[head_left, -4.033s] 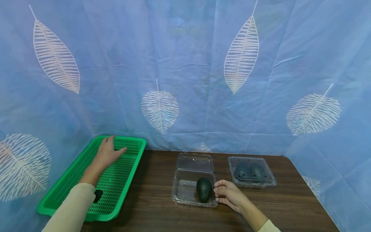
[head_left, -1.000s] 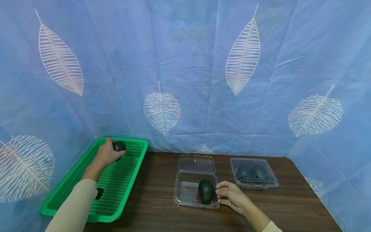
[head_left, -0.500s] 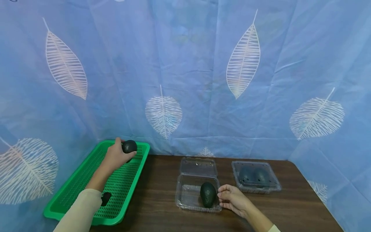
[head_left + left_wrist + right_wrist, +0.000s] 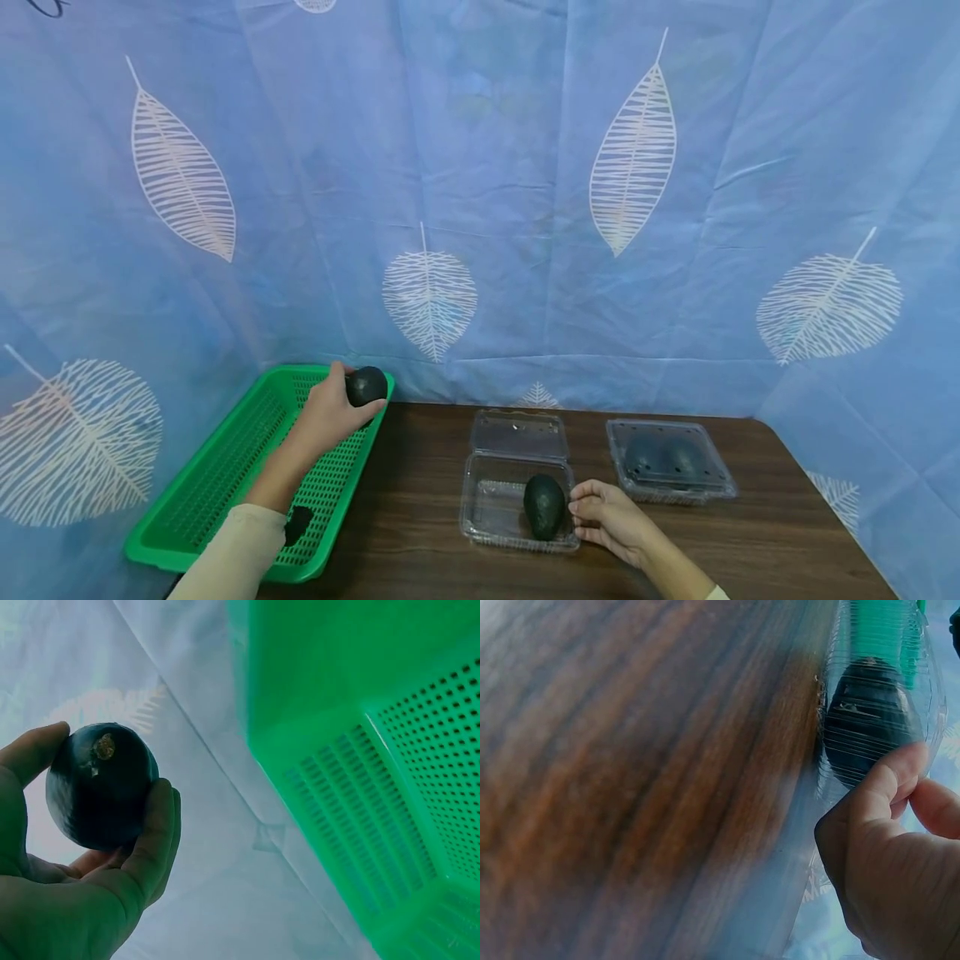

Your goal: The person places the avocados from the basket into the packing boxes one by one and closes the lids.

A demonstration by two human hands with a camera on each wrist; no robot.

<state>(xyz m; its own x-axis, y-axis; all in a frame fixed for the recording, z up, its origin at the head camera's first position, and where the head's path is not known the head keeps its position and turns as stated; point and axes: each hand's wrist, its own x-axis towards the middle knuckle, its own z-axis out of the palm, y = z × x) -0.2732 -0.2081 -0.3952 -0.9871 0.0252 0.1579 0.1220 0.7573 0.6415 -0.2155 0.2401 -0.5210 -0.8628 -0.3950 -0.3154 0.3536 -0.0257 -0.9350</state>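
My left hand [image 4: 327, 418] grips a dark avocado [image 4: 367, 386] over the right rim of the green basket; the left wrist view shows the avocado [image 4: 105, 799] between thumb and fingers, its stem end exposed. On the table, a clear plastic clamshell box [image 4: 491, 515] stands with its lid [image 4: 520, 435] folded back. Another avocado [image 4: 544, 507] sits in the right side of that box. My right hand [image 4: 615, 523] pinches the box's right rim, beside this avocado. In the right wrist view, thumb and finger meet at the box wall [image 4: 889, 637].
The green slotted basket [image 4: 217, 454] occupies the left of the wooden table [image 4: 412, 500]. At the right stands a closed clamshell [image 4: 671, 467] with two avocados inside. Blue leaf-patterned cloth [image 4: 510, 292] hangs behind the table and along both sides.
My left hand reached to the back of the basket, took hold of an avocado, raised it and carried it right to the rim. My right hand stays at the box.
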